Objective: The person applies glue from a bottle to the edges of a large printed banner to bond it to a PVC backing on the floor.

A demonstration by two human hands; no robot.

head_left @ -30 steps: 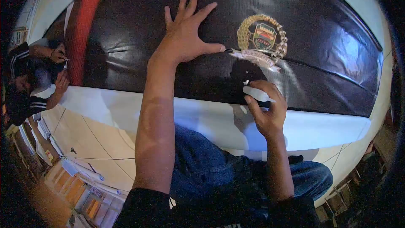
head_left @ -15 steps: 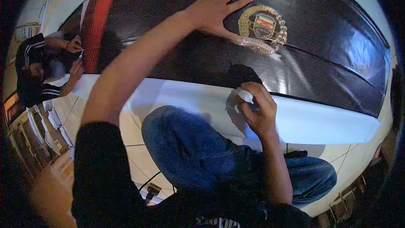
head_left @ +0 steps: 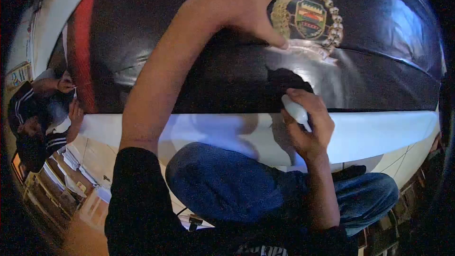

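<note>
My left hand (head_left: pixel 253 7) lies flat with spread fingers on a glossy black vinyl sheet (head_left: pixel 222 80). Its thumb rests at the ribbon under a round printed emblem (head_left: pixel 310 21); some fingertips are cut off by the top of the view. Closer to me, my right hand (head_left: pixel 313 121) is wrapped round a small white squeeze bottle (head_left: pixel 296 110) with a narrow nozzle tilted down toward my wrist. That hand is at the sheet's near edge, over the white material (head_left: pixel 379 132) below it, and casts a dark shadow on the sheet.
A person (head_left: pixel 35 123) in a dark striped top works at the sheet's left end by a red band (head_left: pixel 84 57), holding a small thin white thing. My knees in jeans (head_left: pixel 227 180) are close to the near edge. A black plug (head_left: pixel 194 223) lies on the tiled floor.
My view has shifted, so the sheet's top is less visible. The bottle in my right hand has turned and now shows its body and nozzle. My left hand remains spread beside the emblem.
</note>
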